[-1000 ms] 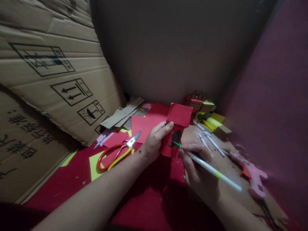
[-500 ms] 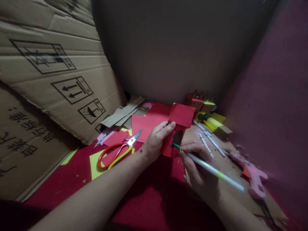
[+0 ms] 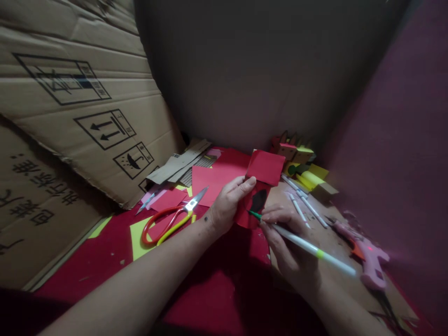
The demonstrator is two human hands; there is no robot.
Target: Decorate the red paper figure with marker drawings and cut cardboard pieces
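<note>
My left hand [image 3: 227, 205] holds a folded red paper piece [image 3: 265, 167] upright, its fingers curled round the paper's left edge. A dark leaf-like shape [image 3: 258, 199] is drawn on the paper's lower part. My right hand [image 3: 287, 247] grips a white marker with a green tip [image 3: 308, 246], and the tip touches the paper just below the dark shape.
Red-handled scissors [image 3: 171, 219] lie to the left on yellow and red paper sheets [image 3: 138, 235]. More white markers [image 3: 304, 203] and small coloured paper boxes [image 3: 297, 156] sit at the back right. A pink glue gun [image 3: 367, 259] lies at right. Printed cardboard [image 3: 87, 116] leans at left.
The marker tip has shifted slightly down and left along the drawn shape. The paper and my left hand have stayed almost still.
</note>
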